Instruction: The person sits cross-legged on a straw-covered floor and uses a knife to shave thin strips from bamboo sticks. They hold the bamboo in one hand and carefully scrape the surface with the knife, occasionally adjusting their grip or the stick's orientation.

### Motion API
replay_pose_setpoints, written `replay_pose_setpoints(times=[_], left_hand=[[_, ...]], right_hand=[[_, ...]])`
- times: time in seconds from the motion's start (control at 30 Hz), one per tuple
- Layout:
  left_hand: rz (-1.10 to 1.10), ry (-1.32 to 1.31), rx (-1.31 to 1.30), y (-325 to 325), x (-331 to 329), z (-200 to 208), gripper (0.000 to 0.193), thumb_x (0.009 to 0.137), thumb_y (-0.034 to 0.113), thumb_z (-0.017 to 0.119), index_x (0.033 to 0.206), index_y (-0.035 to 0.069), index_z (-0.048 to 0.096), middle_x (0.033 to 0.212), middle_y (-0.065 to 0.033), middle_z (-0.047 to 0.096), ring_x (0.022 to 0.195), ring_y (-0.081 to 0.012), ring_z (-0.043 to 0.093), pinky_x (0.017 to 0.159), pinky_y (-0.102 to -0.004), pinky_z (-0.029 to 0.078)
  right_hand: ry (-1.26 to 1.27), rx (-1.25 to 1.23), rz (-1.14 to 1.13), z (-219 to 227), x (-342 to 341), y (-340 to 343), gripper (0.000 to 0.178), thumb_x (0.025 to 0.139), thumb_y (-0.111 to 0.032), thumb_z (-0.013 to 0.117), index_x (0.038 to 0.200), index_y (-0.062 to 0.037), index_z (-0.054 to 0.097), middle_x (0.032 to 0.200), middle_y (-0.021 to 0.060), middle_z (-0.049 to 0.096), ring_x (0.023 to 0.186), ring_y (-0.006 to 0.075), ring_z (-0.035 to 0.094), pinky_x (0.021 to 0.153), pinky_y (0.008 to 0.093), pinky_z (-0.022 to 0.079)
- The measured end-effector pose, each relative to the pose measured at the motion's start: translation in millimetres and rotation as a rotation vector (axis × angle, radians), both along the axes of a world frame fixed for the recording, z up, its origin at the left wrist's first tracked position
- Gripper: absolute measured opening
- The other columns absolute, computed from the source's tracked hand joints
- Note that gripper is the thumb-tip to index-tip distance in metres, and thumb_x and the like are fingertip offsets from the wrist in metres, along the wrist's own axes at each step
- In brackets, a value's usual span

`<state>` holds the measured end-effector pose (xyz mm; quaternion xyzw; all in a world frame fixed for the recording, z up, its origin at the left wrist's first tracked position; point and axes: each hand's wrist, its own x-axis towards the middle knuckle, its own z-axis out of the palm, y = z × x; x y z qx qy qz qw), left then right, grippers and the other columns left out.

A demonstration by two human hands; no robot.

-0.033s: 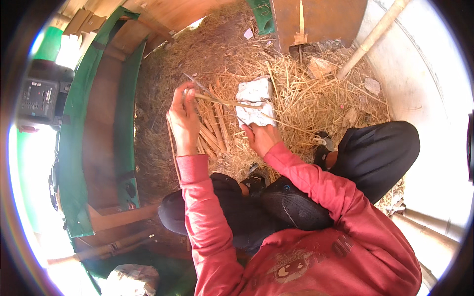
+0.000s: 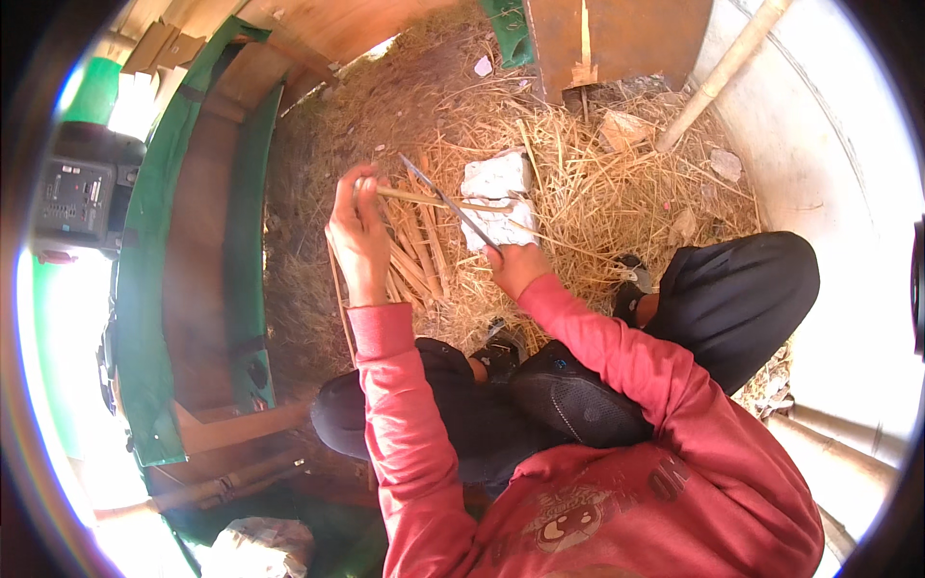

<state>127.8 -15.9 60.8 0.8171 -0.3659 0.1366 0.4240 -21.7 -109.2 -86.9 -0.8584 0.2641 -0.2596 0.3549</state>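
My left hand (image 2: 357,231) is closed on a thin, pale bamboo-like strip (image 2: 403,195), which runs right over two whitish blocks (image 2: 495,176). Another thin length (image 2: 339,299) hangs beside the left wrist; whether it belongs to the same strip I cannot tell. In my right hand (image 2: 521,269), low at the blocks' near edge, is a knife (image 2: 425,179) with a long narrow blade slanting up and left. The blade crosses the strip between my hands; whether they touch is unclear. Its handle is hidden in my fingers.
Several split sticks (image 2: 412,265) lie left of the blocks. Loose straw and shavings (image 2: 588,202) cover the ground. A bamboo pole (image 2: 723,77) leans at the right by a pale wall (image 2: 819,154). Green-edged framing (image 2: 154,250) stands left, with a black device (image 2: 77,202) beyond.
The knife's tip has moved right, toward the blocks, and more of the blade shows over the strip. My right hand has shifted slightly right; my left has hardly moved.
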Motion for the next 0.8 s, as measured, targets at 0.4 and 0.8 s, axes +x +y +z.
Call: replay_pose_setpoints(times=[0.4,0.8], left_hand=[[0.244,-0.201,0.037,-12,-8,-3,0.028,0.097,0.030,0.061,0.121,0.021,0.070,0.095,-0.0100,0.072,0.090,-0.0244,0.063,0.078,-0.0400,0.053],[0.193,-0.195,0.071,-10,-12,3,0.023,0.095,0.028,0.063,0.112,0.018,0.073,0.093,-0.0102,0.072,0.086,-0.0228,0.065,0.074,-0.0394,0.055]], right_hand=[[0.184,0.021,-0.035,-27,-2,-17,0.043,0.096,-0.042,0.055,0.082,-0.0050,0.072,0.065,0.0227,0.065,0.063,0.0411,0.066,0.061,0.0508,0.053],[0.382,0.052,-0.151,-86,-25,-44,0.044,0.100,-0.040,0.049,0.085,-0.0050,0.071,0.072,0.0210,0.068,0.072,0.0384,0.069,0.068,0.0481,0.055]])
